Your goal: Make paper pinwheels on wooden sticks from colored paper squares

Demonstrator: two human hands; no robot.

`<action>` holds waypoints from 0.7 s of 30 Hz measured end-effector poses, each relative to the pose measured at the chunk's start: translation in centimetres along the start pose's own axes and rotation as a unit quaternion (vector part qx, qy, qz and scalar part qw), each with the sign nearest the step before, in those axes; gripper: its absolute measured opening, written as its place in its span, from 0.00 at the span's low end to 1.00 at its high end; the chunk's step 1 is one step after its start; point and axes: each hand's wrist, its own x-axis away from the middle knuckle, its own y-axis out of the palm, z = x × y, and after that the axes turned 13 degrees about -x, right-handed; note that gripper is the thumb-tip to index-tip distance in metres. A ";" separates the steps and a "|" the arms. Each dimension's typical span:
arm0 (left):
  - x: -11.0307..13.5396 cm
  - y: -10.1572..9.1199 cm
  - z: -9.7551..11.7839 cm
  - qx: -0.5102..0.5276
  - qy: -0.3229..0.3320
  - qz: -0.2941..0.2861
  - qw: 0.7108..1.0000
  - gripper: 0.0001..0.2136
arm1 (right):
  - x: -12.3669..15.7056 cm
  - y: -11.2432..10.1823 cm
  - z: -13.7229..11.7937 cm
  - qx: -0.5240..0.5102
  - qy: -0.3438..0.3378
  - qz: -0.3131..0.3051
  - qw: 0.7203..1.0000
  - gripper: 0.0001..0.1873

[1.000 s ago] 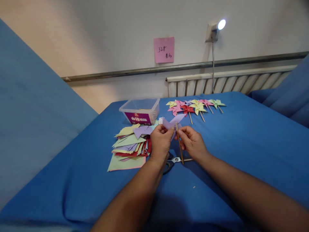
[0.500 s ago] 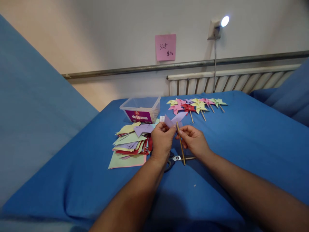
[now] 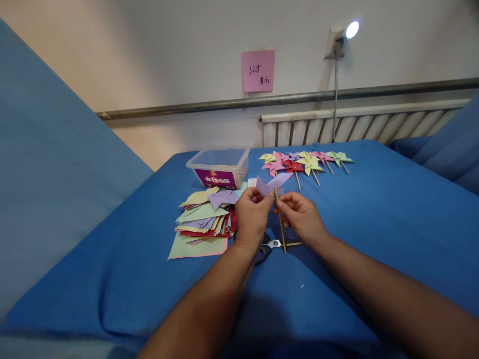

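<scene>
A purple paper pinwheel [image 3: 281, 180] is pinched in my left hand [image 3: 251, 214], which is closed around its centre. My right hand [image 3: 302, 214] is closed on a thin wooden stick [image 3: 282, 232] near its upper end. The stick slants down toward me, its top against the back of the pinwheel. My fingers hide the exact joint between paper and stick. Below the hands lie scissors [image 3: 276, 244] with dark handles, partly covered by my left wrist and the stick.
Stacked cut paper sheets [image 3: 202, 214] in several colours lie at the left. Behind them stands a clear plastic box [image 3: 239, 174] with a purple label. Several pinwheels on sticks [image 3: 309, 163] lie at the back right of the blue cloth [image 3: 130, 259]. A small scrap lies in front.
Both hands stay nearly in place, still holding the pinwheel and stick. The whole view has shifted very slightly.
</scene>
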 end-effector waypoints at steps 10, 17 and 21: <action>0.0 0.0 -0.1 -0.004 -0.002 0.010 1.000 0.09 | 0.0 -0.1 0.1 0.001 0.000 -0.003 1.000 0.19; 0.1 0.1 0.0 0.000 0.005 0.003 1.000 0.09 | 0.1 -0.1 0.0 0.000 -0.001 -0.004 1.000 0.19; -0.1 0.1 -0.1 -0.001 0.003 0.004 1.000 0.08 | 0.1 -0.1 0.0 -0.004 0.000 -0.004 1.000 0.19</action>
